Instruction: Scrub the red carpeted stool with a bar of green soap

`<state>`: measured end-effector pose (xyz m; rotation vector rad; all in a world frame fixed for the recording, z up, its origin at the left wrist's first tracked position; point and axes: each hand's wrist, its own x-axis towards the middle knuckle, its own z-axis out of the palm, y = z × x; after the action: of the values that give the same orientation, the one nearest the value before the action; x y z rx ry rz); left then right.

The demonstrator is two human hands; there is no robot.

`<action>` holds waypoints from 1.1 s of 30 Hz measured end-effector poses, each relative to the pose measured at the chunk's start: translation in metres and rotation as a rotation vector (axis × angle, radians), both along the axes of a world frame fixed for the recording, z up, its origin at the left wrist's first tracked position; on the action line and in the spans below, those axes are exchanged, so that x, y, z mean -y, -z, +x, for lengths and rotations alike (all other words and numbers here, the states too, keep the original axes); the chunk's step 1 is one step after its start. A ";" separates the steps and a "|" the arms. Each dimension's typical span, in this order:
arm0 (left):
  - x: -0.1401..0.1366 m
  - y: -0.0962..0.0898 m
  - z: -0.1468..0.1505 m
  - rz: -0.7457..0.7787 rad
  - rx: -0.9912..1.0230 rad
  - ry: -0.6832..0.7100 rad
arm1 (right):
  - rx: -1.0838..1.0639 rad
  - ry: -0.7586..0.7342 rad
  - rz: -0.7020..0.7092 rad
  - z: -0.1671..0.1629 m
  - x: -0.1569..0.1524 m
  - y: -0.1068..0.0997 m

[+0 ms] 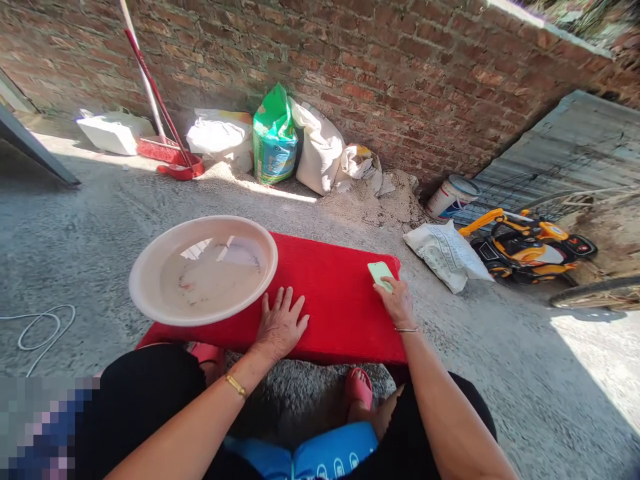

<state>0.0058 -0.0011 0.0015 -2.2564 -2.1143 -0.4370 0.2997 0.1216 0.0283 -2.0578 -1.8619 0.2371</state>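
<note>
The left hand (281, 325) spreads flat; the right hand (399, 303) is curled.

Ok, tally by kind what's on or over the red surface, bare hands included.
Basin of water: 1
Pale green slab: 1
Bare hands (left hand, right hand): 2
Total: 4

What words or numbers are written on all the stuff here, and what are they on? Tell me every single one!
None can be read.
White sack on the ground: rows of dark print, too blurred.
Green-and-blue bag: print, too small.
Bucket: blurred marks.
Blue cloth: white marks, maybe letters, unclear.
</note>
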 end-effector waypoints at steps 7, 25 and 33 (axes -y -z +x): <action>0.000 -0.002 0.001 -0.012 -0.016 0.001 | 0.138 0.089 -0.125 0.033 0.004 -0.004; -0.001 -0.002 0.001 -0.026 -0.046 -0.001 | 0.114 0.301 0.004 0.049 -0.022 -0.006; -0.001 -0.003 0.000 -0.015 -0.050 -0.001 | -0.122 -0.023 0.117 -0.026 -0.013 0.009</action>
<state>0.0059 -0.0003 0.0042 -2.2494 -2.1014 -0.3616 0.2735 0.1343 0.0189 -1.9016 -1.7842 0.2483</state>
